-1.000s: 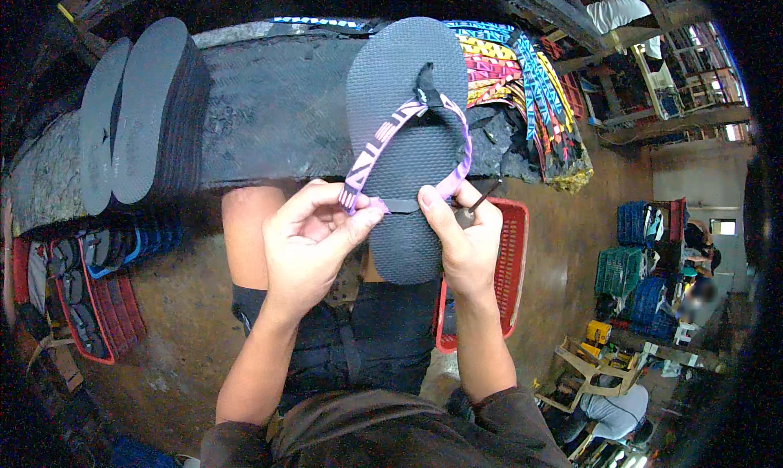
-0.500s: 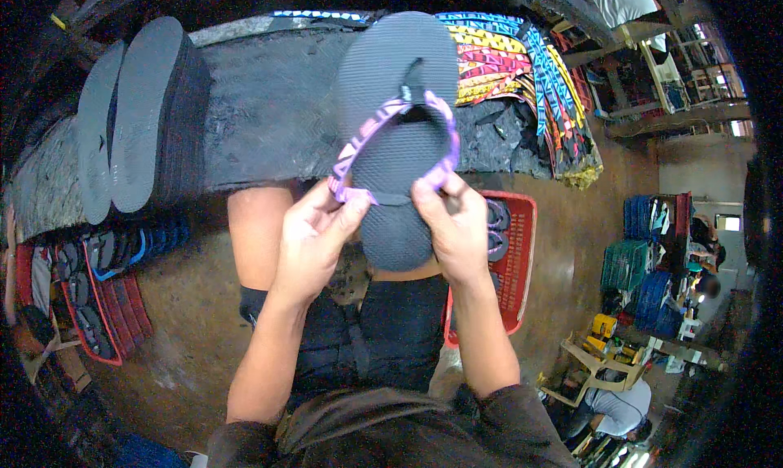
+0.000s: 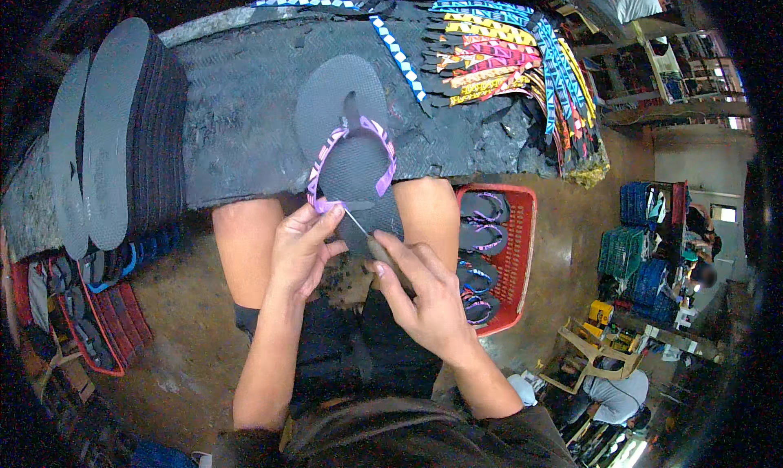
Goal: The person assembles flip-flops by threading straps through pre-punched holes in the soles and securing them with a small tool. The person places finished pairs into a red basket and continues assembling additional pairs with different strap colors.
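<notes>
A black flip-flop sole point(image 3: 352, 168) lies partly on the dark bench, its near end over my lap. A purple patterned strap point(image 3: 325, 163) arches over it, joined at the toe. My left hand point(image 3: 300, 252) pinches the strap's left end at the sole's edge. The right end of the strap rests near the sole's opposite edge, with no hand on it. In my right hand point(image 3: 424, 295) is an awl-like tool point(image 3: 382, 252) with a brownish handle. Its thin metal shaft points at the pinched strap end; whether the tip has entered the sole I cannot tell.
Stacked black soles point(image 3: 122, 141) stand at the left of the bench point(image 3: 236, 101). Colourful straps point(image 3: 489, 56) are fanned out at its right. A red basket point(image 3: 519, 248) of finished-looking flip-flops sits by my right knee. Another person point(image 3: 616, 399) is bent over at lower right.
My right hand has let go of the strap's right end and now grips the awl-like tool. The flip-flop sits lower over the bench edge and further left in view.
</notes>
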A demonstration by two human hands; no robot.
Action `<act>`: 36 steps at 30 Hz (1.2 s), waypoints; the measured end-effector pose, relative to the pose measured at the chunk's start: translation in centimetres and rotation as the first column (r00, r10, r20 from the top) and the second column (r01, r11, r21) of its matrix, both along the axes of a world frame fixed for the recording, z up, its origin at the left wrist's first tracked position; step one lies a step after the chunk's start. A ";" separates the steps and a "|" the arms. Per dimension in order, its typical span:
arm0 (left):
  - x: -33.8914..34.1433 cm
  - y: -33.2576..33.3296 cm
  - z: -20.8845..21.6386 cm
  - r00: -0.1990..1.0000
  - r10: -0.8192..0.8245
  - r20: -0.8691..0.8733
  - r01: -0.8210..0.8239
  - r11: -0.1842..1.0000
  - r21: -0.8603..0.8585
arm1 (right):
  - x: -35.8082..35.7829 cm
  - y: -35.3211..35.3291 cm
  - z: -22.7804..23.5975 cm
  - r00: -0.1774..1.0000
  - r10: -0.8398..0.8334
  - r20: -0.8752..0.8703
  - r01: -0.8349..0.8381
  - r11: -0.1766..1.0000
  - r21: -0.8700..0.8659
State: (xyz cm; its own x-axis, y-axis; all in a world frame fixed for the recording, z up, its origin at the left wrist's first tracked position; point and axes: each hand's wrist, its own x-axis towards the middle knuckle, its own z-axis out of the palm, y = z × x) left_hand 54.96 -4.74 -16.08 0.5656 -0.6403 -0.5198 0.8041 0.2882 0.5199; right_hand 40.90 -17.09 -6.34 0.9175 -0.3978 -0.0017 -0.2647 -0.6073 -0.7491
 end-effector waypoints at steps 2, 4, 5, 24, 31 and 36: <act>0.1 -0.1 0.1 1.000 -0.003 -0.027 0.004 1.000 0.002 | 0.1 0.1 0.3 0.999 0.012 -0.036 -0.014 0.998 -0.067; -0.1 -0.3 0.3 0.999 0.045 0.020 -0.046 0.998 0.042 | 0.3 0.3 0.7 0.996 0.028 -0.089 -0.039 0.991 -0.130; -0.4 -0.5 0.4 0.997 0.051 0.059 -0.058 0.990 0.127 | 0.5 0.5 0.8 0.990 0.029 -0.136 -0.055 0.980 -0.191; -2.4 -2.2 2.3 0.933 0.227 0.278 -0.306 0.909 0.283 | 4.0 2.4 2.2 0.928 0.009 -0.373 -0.187 0.876 -0.444; -2.7 -2.2 1.1 0.906 0.289 0.310 -0.366 0.902 0.229 | 4.8 -0.1 3.8 0.966 0.144 -0.213 -0.217 0.900 -0.377; -3.0 -1.9 0.4 0.854 0.265 0.448 -0.364 0.919 0.150 | 8.4 -1.2 3.4 0.858 0.299 -0.417 -0.415 0.882 -0.221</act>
State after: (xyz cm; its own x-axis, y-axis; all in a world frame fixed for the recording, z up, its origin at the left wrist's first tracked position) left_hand 51.98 -6.64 -15.67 0.9096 -0.2869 -0.3004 0.3877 0.3267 0.8620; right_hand 49.32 -18.29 -2.93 0.9521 -0.0769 -0.2959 -0.2009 -0.8870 -0.4158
